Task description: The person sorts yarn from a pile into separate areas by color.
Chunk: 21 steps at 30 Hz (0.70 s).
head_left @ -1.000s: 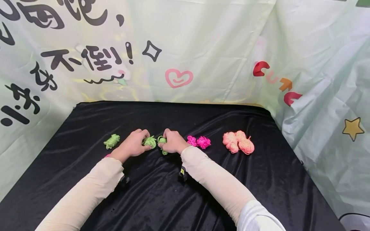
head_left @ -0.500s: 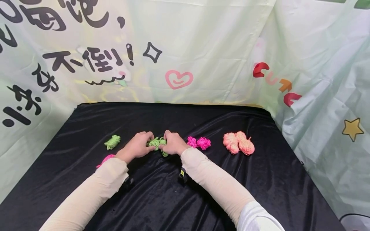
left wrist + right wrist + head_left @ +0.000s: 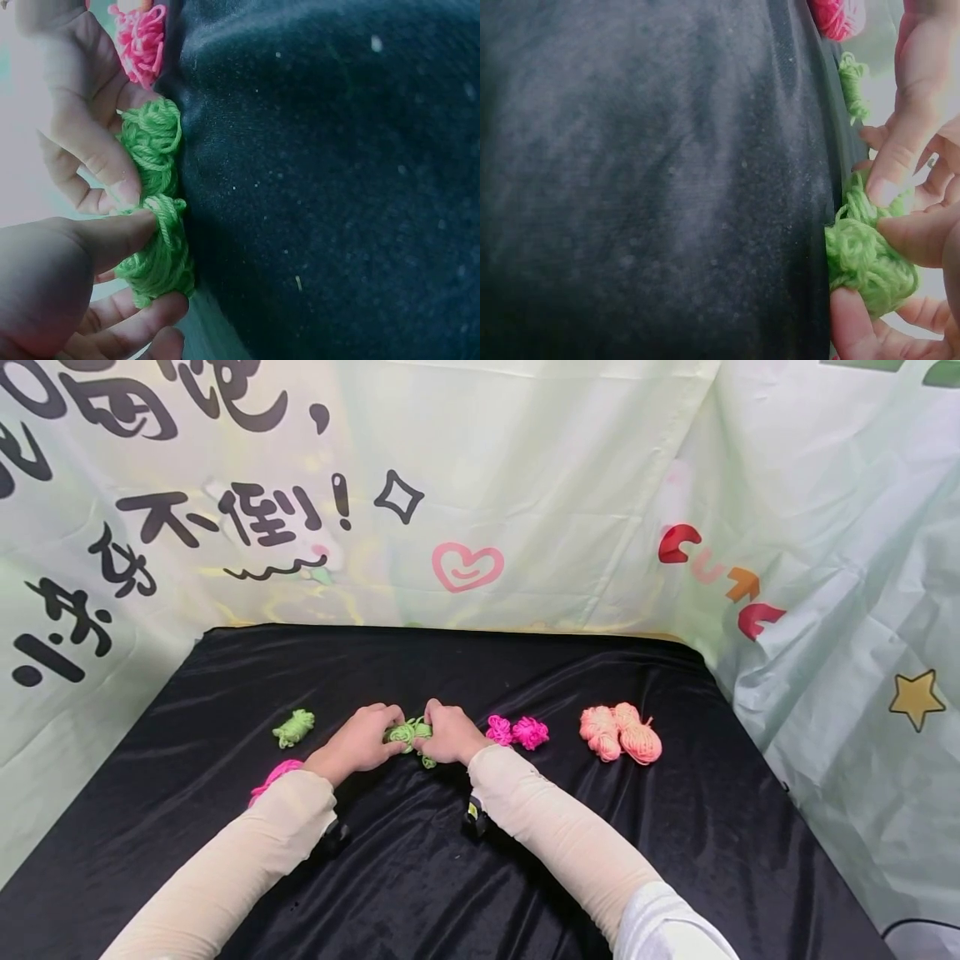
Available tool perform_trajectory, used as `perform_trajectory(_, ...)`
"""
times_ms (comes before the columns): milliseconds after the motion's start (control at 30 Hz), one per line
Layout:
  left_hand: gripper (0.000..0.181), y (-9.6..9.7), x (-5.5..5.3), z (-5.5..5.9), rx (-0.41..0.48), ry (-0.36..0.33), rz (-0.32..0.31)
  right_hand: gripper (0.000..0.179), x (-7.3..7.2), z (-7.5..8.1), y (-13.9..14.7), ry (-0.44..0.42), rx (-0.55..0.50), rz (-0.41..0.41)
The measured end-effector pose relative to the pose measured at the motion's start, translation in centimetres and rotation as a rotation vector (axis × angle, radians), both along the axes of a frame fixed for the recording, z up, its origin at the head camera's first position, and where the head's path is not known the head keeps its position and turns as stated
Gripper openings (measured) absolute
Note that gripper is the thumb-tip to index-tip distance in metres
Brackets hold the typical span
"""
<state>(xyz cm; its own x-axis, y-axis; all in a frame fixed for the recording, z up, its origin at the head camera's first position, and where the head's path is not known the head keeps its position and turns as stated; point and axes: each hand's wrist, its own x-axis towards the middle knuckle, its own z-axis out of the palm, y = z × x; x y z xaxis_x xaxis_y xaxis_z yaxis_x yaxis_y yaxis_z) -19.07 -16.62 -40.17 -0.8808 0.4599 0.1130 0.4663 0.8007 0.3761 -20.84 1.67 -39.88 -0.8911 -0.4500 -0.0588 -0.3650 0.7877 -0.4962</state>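
Two small green yarn bundles meet side by side near the middle of the black cloth in the head view. My left hand grips the left yarn bundle, thumb on its near side and fingers around the far side. Just to the right, my right hand grips the other yarn bundle, whose loops stick out below the fingers. Both wrist views have the thumbs close together where the bundles touch. Fingers hide part of each bundle.
A third green yarn bundle lies to the left. Pink yarn is partly hidden behind the left wrist. Right of my hands are two magenta bundles, then peach yarn bundles. Printed curtains stand behind the black-covered table.
My left hand has moved right with its green yarn bundle, closing the gap to the one in my right hand. More pink yarn shows beside the left wrist. The right hand has hardly moved.
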Motion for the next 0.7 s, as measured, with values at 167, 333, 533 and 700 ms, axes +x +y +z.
perform_trajectory(167, 0.027, -0.2, -0.1, 0.1, -0.012, -0.016, -0.004, 0.032, 0.0, 0.1, 0.1, -0.009, -0.005, 0.004)
perform_trajectory(333, 0.028, -0.5, -0.1, 0.4, -0.019, -0.038, 0.003, 0.034, 0.1, 0.2, 0.3, -0.02, -0.006, 0.007)
perform_trajectory(533, 0.029, -0.8, 0.0, 0.9, -0.034, -0.062, 0.011, 0.035, 0.1, 0.3, 0.4, -0.024, -0.004, 0.006)
perform_trajectory(700, 0.033, -1.3, 0.2, 1.4, -0.038, -0.076, 0.015, 0.037, 0.1, 0.4, 0.6, -0.029, -0.007, 0.005)
